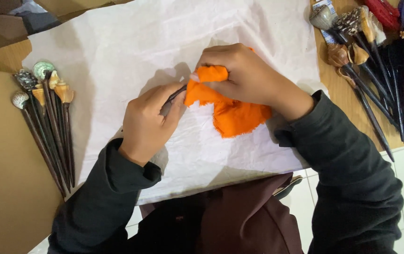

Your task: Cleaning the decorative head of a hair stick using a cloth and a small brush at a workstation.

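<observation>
- Fingers of the right hand (pixel 244 75) pinch the orange cloth (pixel 232 113) around one end of a thin dark stick (pixel 176 94); the left hand (pixel 148 124) is closed on its other end.
- Pressing too hard could snap the slender stick, or the cloth's frayed edge might snag.
- Bright orange, crumpled and ragged-edged, the cloth lies mid-sheet on white paper (pixel 117 51) over the worktop (pixel 4 155).
- Shell-topped sticks (pixel 47 117) lie left, more of them (pixel 376 70) right.
</observation>
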